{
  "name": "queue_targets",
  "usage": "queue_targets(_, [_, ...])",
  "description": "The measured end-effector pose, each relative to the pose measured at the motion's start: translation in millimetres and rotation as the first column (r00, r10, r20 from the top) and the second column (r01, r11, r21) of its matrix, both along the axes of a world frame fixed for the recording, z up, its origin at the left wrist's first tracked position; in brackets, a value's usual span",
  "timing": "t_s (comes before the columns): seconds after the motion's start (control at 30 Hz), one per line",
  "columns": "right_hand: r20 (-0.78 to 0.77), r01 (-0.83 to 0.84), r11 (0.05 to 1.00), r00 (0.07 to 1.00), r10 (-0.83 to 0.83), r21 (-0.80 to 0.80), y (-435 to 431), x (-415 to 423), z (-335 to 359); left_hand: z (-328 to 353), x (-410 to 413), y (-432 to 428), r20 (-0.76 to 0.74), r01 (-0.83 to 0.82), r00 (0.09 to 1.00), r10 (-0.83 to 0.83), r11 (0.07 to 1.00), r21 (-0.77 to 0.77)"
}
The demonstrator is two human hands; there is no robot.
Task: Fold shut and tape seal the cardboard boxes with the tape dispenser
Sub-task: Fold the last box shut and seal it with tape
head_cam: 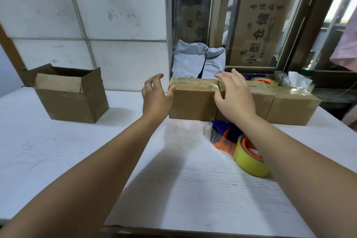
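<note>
At 12 o'clock, taped box row along table far edge, axis 9-to-3 — gap to open box at 10; left hand, right hand splayed, empty.

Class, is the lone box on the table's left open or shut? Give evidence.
Open: the box has its flaps standing up, its dark inside showing.

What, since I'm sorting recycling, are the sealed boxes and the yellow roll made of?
Sealed boxes: matte brown cardboard, by the creased corners, with shiny clear tape on top. Yellow roll: glossy tape, probably plastic film, on an orange core.
</note>
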State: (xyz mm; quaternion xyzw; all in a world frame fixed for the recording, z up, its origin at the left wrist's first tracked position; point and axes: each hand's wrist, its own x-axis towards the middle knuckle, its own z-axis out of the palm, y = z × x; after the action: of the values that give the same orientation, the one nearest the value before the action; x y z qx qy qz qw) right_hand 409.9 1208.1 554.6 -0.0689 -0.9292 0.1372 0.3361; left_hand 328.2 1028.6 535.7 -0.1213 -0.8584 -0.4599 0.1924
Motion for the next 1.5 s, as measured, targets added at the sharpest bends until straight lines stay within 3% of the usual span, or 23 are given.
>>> queue_targets(0.13, [0.019, -0.180, 0.982, 0.984, 0.179, 0.051, -40, -12, 2, 4, -6, -32, -0.194, -0.116, 0.978, 0.076, 0.971, -0.209])
queue_targets(0.27, [0.095, -0.336, 0.937, 0.940, 0.327, 0.095, -87, -31, 1, 1, -17, -75, -0.259, -0.243, 0.954, 0.153, 0.898, -0.366])
queue_targets(0.4, [0.183, -0.429, 0.889, 0.898, 0.400, 0.158, -125, -46, 0, 3, -25, -116, -0.324, -0.360, 0.913, 0.250, 0.865, -0.348])
queue_targets(0.5, [0.233, -0.445, 0.878, 0.886, 0.402, 0.177, -144, -51, 2, 10, -32, -144, -0.217, -0.418, 0.903, 0.370, 0.871, -0.257])
queue_targets(0.57, [0.257, -0.446, 0.878, 0.881, 0.398, 0.172, -150, -53, 3, 15, -39, -160, -0.049, -0.394, 0.919, 0.392, 0.897, -0.198])
queue_targets(0.63, [0.274, -0.446, 0.880, 0.877, 0.393, 0.163, -154, -53, 1, 18, -45, -173, 0.043, -0.336, 0.932, 0.359, 0.903, -0.270])
queue_targets(0.77, [0.284, -0.428, 0.887, 0.884, 0.370, 0.175, -153, -51, 0, 25, -54, -197, 0.038, -0.193, 0.973, 0.229, 0.890, -0.413])
queue_targets(0.87, [0.286, -0.416, 0.891, 0.889, 0.357, 0.181, -147, -49, 0, 33, -56, -209, 0.134, -0.069, 0.979, 0.154, 0.867, -0.493])
queue_targets(1.0, [0.344, -0.416, 0.895, 0.874, 0.343, 0.163, -140, -48, -2, 37, -49, -211, 0.074, -0.052, 0.990, 0.121, 0.797, -0.602])
queue_targets(1.07, [0.342, -0.409, 0.907, 0.870, 0.355, 0.099, -139, -49, -4, 39, -40, -199, 0.005, -0.055, 0.997, 0.078, 0.742, -0.669])
queue_targets(1.13, [0.251, -0.400, 0.912, 0.878, 0.409, -0.085, -140, -48, -3, 45, -26, -180, -0.088, -0.050, 0.996, -0.017, 0.708, -0.705])
queue_targets(1.2, [0.105, -0.389, 0.850, 0.887, 0.450, -0.357, -142, -45, 3, 53, -12, -158, -0.174, -0.001, 0.971, -0.165, 0.721, -0.693])
queue_targets(1.27, [-0.006, -0.366, 0.766, 0.904, 0.428, -0.528, -141, -41, 11, 60, 5, -135, -0.197, 0.099, 0.937, -0.288, 0.761, -0.641])
queue_targets(1.37, [-0.101, -0.380, 0.673, 0.904, 0.416, -0.634, -132, -32, 23, 63, 28, -102, -0.202, 0.189, 0.913, -0.355, 0.805, -0.562])
queue_targets(1.5, [-0.111, -0.384, 0.533, 0.874, 0.473, -0.754, -112, -14, 41, 59, 54, -66, -0.294, 0.145, 0.870, -0.396, 0.775, -0.616])
